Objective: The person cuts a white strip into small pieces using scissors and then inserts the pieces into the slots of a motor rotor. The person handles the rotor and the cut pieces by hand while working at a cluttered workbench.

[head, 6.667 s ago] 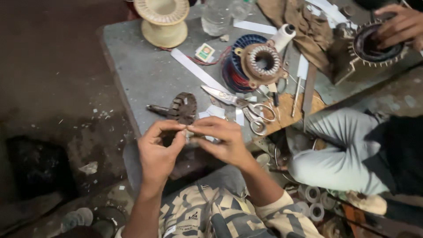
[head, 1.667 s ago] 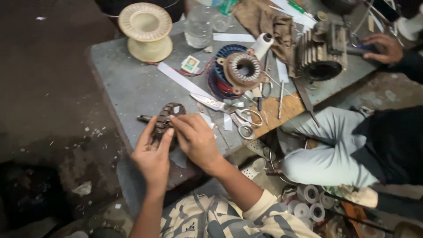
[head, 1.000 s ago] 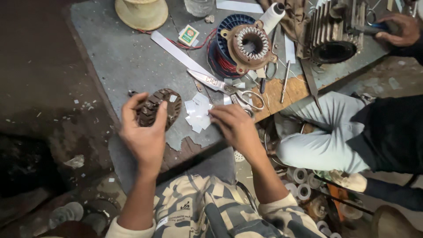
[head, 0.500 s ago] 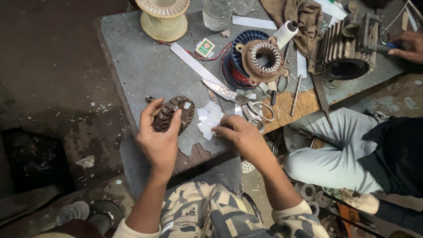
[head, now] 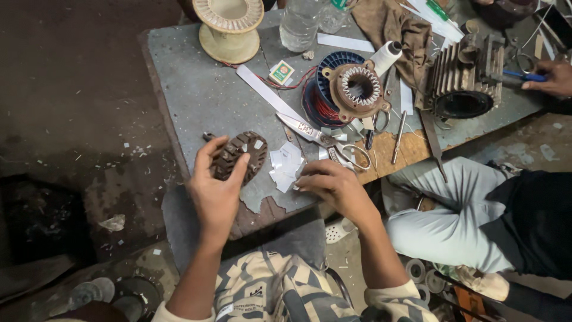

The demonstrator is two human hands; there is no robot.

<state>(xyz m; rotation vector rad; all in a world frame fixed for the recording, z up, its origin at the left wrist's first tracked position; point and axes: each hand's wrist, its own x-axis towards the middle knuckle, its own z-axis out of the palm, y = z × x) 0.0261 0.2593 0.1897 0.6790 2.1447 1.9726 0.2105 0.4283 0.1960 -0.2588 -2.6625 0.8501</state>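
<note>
My left hand [head: 214,194] grips a dark round slotted motor core [head: 241,156] and holds it upright on the grey worktop [head: 202,89]. My right hand [head: 333,185] rests at the table's near edge, its fingertips pinching small white paper pieces [head: 285,167] that lie in a loose pile next to the core. Just beyond the pile lie large scissors [head: 325,138], blades pointing to the far left.
A motor stator on a blue wire spool [head: 351,89], a cream empty spool [head: 229,27], a plastic bottle [head: 298,24], a white paper strip [head: 268,94] and a finned motor housing [head: 465,83] crowd the table. Another person sits at the right, a hand [head: 548,77] holding a blue tool.
Both hands earlier worked together on a small piece. My left hand then took hold of the core, and my right hand moved down to the white paper pieces.
</note>
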